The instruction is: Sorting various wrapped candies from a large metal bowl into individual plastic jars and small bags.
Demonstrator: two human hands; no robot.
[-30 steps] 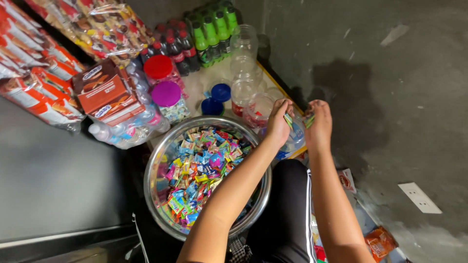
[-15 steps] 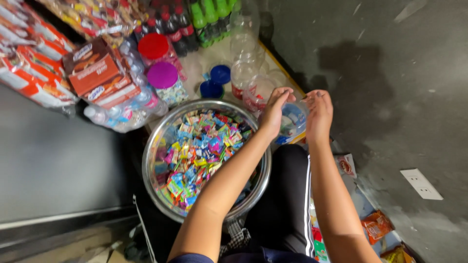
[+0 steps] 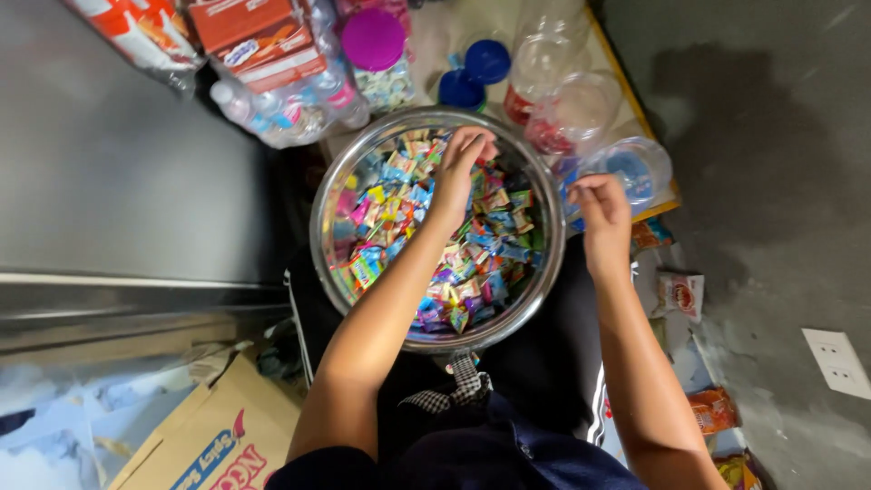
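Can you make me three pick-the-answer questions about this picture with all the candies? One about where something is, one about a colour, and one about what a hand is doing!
1. Where are the wrapped candies?
A in a cardboard box
B in a round metal bowl
C on the floor

2. What colour is the jar lid above the bowl?
A purple
B yellow
C white

3. What is the left hand doing?
A resting on a knee
B waving in the air
C reaching down into the candies

Answers: B, the shiny rim rings them; A, the lid is bright purple; C, its fingers dip among the wrappers.
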